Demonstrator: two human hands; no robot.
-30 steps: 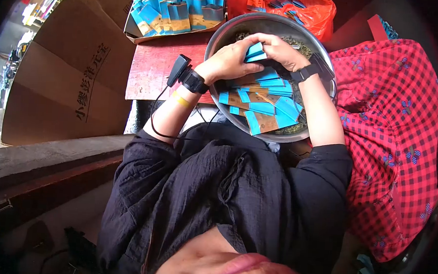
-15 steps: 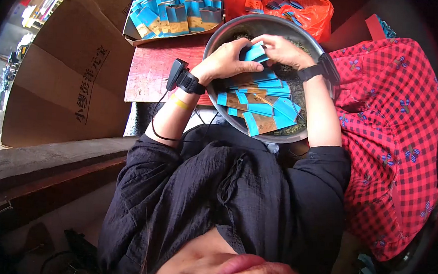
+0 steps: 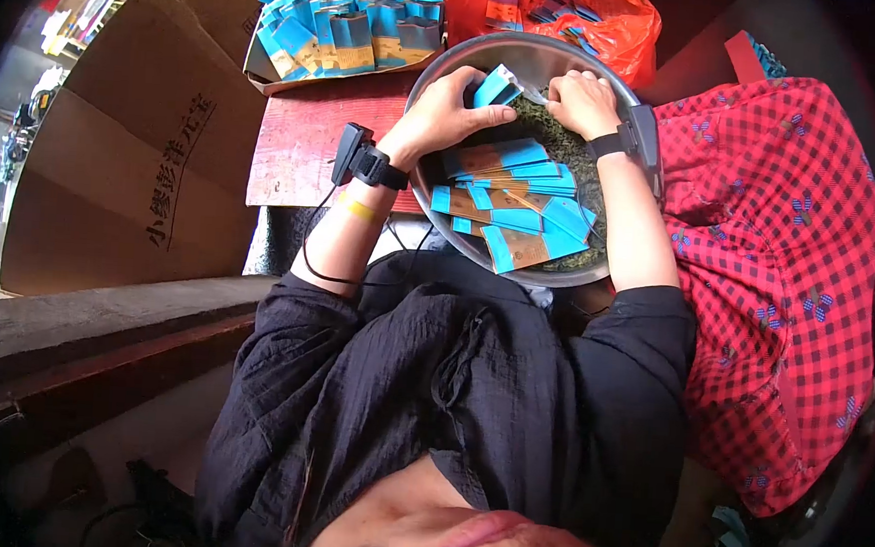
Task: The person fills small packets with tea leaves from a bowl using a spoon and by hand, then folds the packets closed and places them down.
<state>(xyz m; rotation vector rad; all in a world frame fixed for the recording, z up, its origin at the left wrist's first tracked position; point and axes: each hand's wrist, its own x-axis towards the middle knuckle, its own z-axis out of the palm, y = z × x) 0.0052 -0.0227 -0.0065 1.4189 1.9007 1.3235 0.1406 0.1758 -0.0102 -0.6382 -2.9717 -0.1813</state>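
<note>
My left hand [image 3: 452, 112] is wrapped round a blue packet [image 3: 495, 87] over the left part of a metal basin [image 3: 427, 185]. The packet's pale top end faces my right hand. My right hand [image 3: 582, 104] is closed over the dried green leaves [image 3: 547, 122] at the basin's far right, with a whitish thing at its fingertips that is too small to name. Several flat blue and brown packets [image 3: 519, 246] lie fanned out on the leaves in the near part of the basin.
A cardboard box of upright blue and brown packets [image 3: 351, 43] stands at the back left on a red wooden board [image 3: 305, 145]. Behind the basin is a red plastic bag [image 3: 627, 34]. A large carton [image 3: 115, 143] stands left, a red checked cloth [image 3: 779, 254] right.
My hands have moved apart. My right hand has left the packet and gone right and down to the leaves. The packet stays in my left hand, now tilted with its end showing.
</note>
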